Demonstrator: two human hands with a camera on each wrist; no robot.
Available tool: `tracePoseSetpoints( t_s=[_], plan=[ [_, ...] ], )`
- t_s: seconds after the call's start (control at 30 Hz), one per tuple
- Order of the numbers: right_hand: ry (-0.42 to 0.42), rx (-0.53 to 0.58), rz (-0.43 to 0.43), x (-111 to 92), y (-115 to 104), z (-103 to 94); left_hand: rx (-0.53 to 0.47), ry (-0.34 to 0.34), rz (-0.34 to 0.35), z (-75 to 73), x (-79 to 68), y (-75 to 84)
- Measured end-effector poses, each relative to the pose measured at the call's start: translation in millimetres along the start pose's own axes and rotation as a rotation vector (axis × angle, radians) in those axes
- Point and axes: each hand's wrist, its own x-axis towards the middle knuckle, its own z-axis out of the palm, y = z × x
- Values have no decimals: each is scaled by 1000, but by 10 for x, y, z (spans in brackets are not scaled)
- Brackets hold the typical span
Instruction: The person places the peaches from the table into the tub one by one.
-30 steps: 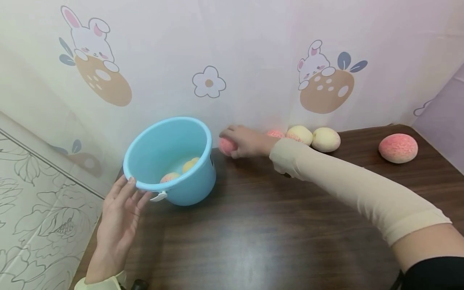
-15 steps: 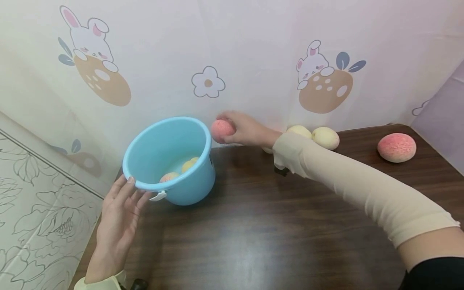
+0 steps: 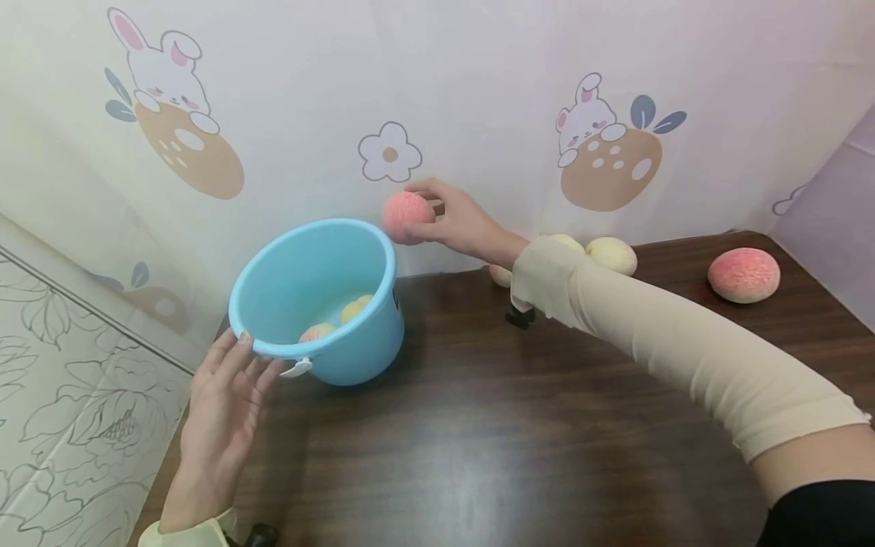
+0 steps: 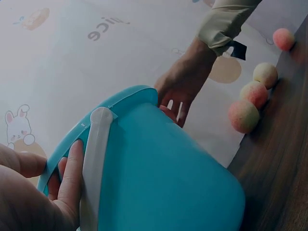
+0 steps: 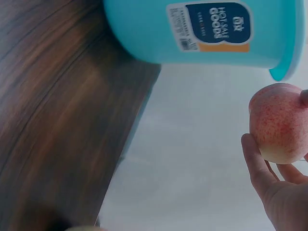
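A pink peach is held in the air by my right hand, just above the right edge of the light-blue bucket. In the right wrist view, thumb and fingers grip the peach outside the bucket's rim. My left hand holds the rim at the near left, beside the white handle's end. The left wrist view has the rim pinched between thumb and fingers, the white handle alongside. Inside the bucket lie a yellow peach and a pinkish peach, both partly hidden by the wall.
Along the patterned wall cloth, several peaches sit in a row, among them a pale one; my right sleeve partly covers them. Another pink peach lies farther right on the dark wooden table.
My right hand has lifted the pink peach off the table, up and slightly left to above rim height. The left hand and the bucket stay where they were.
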Motion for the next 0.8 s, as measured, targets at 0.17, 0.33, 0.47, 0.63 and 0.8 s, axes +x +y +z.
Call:
tracePoseSetpoints(
  t_s=[0.17, 0.33, 0.47, 0.63, 0.8],
  plan=[
    [15, 35, -2, 54, -93, -20, 17, 13, -6, 0, -3, 8],
    [14, 114, 11, 88, -178, -23, 24, 11, -6, 2, -11, 13],
    [17, 179, -3, 126, -254, 3, 17, 9, -6, 3, -11, 18],
    [26, 242, -41, 178, -370, 50, 19, 14, -11, 9, -10, 20],
    [19, 264, -44, 214, -484, 113, 18, 18, -12, 15, -12, 18]
  ],
)
